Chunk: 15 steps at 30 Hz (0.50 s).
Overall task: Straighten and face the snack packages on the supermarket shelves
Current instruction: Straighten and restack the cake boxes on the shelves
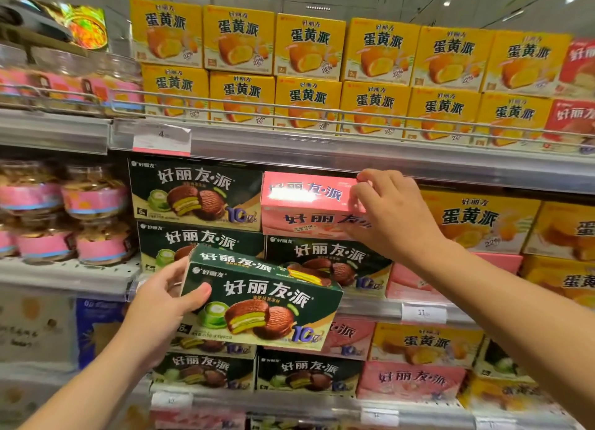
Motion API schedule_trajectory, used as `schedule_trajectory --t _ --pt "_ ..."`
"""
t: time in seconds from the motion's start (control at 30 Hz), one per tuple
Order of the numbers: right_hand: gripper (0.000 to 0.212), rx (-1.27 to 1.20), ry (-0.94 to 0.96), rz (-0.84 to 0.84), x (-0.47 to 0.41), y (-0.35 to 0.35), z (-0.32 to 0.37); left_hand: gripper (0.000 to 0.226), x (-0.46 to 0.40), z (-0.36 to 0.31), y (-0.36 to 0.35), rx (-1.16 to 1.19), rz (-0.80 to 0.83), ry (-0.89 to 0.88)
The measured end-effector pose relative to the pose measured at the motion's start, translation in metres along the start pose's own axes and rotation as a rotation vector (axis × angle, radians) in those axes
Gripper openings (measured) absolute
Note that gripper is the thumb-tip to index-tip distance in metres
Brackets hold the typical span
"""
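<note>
head view: my right hand [391, 214] grips the pink box [309, 206] lying long-axis sideways on the stack, above-right of my left hand [161, 304], which holds the dark green box [260, 301] clear of the shelf.

Place: a supermarket snack aisle.
Shelving: tiered metal shelves [322, 146] with a wire guard rail [225, 106] along the upper front edge.
Price tags: paper labels [162, 139] clipped into the shelf edges.
Stock: many identical yellow boxes [309, 46] stacked in rows, with dark green boxes [196, 193] and pink boxes [410, 379] below.
Neighbouring goods: clear tubs with pink bands [93, 193] at left.
</note>
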State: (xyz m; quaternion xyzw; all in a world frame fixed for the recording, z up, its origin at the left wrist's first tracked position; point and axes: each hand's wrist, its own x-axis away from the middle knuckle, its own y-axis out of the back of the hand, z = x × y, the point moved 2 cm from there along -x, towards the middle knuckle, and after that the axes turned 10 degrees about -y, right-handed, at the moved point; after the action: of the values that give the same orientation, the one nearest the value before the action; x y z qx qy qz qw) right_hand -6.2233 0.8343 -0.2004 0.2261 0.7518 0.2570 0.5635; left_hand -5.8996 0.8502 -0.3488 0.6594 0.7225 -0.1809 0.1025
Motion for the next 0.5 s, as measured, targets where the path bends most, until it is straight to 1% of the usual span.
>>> schedule_trajectory --t 0.13,0.17,0.33,0.5 --pt "0.067 0.014 -0.017 0.044 0.001 0.004 0.002 0.043 0.003 0.008 -0.001 0.045 -0.022 0.018" --pt "0.069 0.010 -0.008 0.052 0.001 0.006 0.002 0.043 0.004 0.009 -0.002 0.051 -0.021 0.020" --pt "0.050 -0.050 0.097 0.046 -0.001 0.023 0.002 0.047 0.005 0.012 0.002 0.063 -0.013 0.016" --pt "0.065 -0.063 0.014 0.216 0.001 0.020 0.015 0.049 0.007 0.017 -0.001 0.070 -0.007 0.028"
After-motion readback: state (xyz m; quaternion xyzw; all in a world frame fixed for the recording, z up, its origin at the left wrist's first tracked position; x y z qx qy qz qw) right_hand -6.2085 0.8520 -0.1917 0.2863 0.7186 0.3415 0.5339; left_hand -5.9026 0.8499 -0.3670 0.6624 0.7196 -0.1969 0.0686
